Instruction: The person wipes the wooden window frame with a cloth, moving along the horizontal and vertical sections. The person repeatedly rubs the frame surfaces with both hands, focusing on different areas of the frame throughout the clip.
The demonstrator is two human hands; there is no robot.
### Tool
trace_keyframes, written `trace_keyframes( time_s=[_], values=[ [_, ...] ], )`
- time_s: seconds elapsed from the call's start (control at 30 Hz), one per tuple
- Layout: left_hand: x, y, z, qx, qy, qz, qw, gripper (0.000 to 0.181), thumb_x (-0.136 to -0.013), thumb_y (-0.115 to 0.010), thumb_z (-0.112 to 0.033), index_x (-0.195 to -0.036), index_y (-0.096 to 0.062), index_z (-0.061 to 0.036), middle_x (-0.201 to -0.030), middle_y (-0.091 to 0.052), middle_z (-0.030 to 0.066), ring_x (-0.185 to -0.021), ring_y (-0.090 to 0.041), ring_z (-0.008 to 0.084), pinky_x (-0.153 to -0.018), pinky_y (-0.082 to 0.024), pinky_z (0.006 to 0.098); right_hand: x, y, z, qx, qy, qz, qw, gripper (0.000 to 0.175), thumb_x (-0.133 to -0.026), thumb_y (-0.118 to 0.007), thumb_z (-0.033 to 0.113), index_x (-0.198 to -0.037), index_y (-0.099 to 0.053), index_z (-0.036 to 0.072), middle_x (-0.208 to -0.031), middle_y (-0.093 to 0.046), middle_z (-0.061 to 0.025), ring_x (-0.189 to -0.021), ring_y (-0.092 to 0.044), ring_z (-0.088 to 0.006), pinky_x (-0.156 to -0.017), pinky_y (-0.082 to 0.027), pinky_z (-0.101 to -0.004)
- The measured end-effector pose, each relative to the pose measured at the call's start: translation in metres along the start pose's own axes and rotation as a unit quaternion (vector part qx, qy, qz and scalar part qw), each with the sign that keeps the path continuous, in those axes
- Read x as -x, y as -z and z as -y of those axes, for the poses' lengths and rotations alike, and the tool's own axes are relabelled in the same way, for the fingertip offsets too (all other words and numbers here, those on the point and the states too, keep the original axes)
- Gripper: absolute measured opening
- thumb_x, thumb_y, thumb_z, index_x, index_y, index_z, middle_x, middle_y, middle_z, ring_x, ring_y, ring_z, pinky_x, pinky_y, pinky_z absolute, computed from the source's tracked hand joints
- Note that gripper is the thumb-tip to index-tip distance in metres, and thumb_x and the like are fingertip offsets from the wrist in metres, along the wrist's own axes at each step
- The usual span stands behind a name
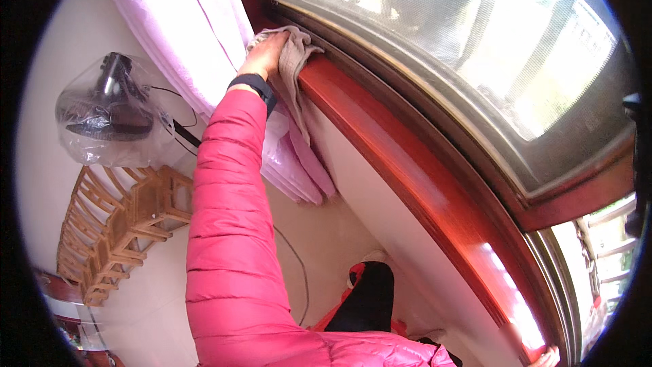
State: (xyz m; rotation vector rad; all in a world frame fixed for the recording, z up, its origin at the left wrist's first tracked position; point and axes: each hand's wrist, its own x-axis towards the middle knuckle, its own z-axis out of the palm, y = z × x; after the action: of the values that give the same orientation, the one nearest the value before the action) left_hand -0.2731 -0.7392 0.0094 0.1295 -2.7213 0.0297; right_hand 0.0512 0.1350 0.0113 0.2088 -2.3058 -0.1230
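Note:
My left hand (265, 57), at the end of a pink quilted sleeve with a dark band at the wrist, grips a grey-beige cloth (294, 61). The cloth lies over the far left end of a glossy red-brown wooden window sill (377, 132), beside the window frame, and one end hangs down past the sill's edge. At the lower right rim, only part of my right hand (549, 358) shows, its fingers at the near end of the sill. Whether it holds anything is hidden.
A pink curtain (285, 163) hangs left of the sill. Beyond it stand a fan-like black appliance under clear plastic (114, 117) and a row of wooden chairs (117, 229). A thin cable (303, 265) runs over the floor. A screened window (458, 35) borders the sill.

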Motion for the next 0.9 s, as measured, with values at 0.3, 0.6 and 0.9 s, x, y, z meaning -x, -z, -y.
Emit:
trace_keyframes(
  time_s=[0.3,0.6,0.9],
  values=[
    [-0.057,-0.017,0.030,-0.085,-0.033,0.049,0.995,0.038,-0.095,-0.044,-0.033,-0.117,-0.058,-0.0064,-0.120,-0.058,0.0186,-0.112,-0.056,0.0312,-0.098,-0.041,0.0372,0.036,-0.014,-0.065,0.011,-0.070,0.074,0.995,0.025,-0.096,-0.050,0.017,-0.104,-0.060,-0.004,-0.106,-0.059,-0.0204,-0.099,-0.055,-0.0361,-0.088,-0.043,-0.0448],
    [-0.061,-0.028,0.019,0.664,0.195,-0.014,0.721,0.026,-0.096,-0.045,-0.017,-0.113,-0.060,-0.0051,-0.110,-0.061,0.0064,-0.104,-0.057,0.0201,-0.091,-0.046,0.0288,0.086,-0.014,-0.119,-0.005,-0.115,0.113,0.987,0.029,-0.099,-0.042,0.014,-0.112,-0.057,-0.007,-0.121,-0.054,-0.0230,-0.114,-0.049,-0.0371,-0.101,-0.036,-0.0456],
    [0.034,0.025,-0.127,0.232,-0.091,0.021,0.968,0.038,-0.092,-0.057,-0.021,-0.124,-0.054,-0.0017,-0.120,-0.059,0.0171,-0.116,-0.054,0.0294,-0.102,-0.042,0.0410,0.056,-0.023,-0.078,-0.051,-0.127,0.108,0.985,0.023,-0.095,-0.043,0.007,-0.106,-0.057,-0.007,-0.115,-0.053,-0.0239,-0.111,-0.050,-0.0374,-0.100,-0.037,-0.0433]
  ],
)
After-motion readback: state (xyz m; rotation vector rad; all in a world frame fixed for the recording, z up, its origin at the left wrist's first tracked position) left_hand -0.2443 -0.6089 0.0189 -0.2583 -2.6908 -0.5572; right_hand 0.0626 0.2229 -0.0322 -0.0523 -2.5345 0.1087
